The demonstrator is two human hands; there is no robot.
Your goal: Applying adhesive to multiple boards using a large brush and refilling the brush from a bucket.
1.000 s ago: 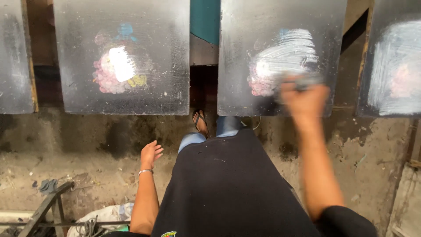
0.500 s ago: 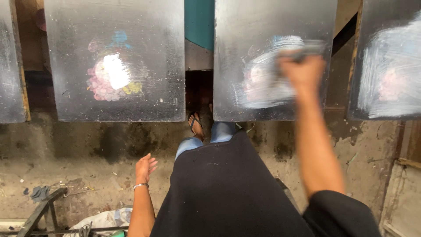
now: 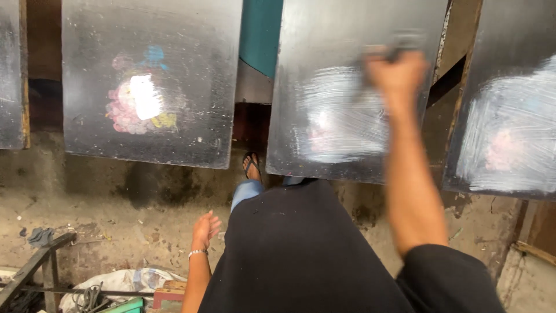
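No packages, labels, signs or screens in view — none at all

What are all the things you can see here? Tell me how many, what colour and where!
Flat boards: four, shiny black, in a row across the top; middle-right board has whitish smears, middle-left board has pink, blue and yellow stains.
Teal panel: one, between the two middle boards.
Floor: grey, dirty concrete.
Metal frame: one, dark, bottom left.
Sack: one, whitish, bottom left.
Sandal: one, black, on a foot below the boards.
Bracelet: one, silver, left wrist.
Left hand: empty, hanging.
Right hand: on the middle-right board, gripping something dark, blurred.
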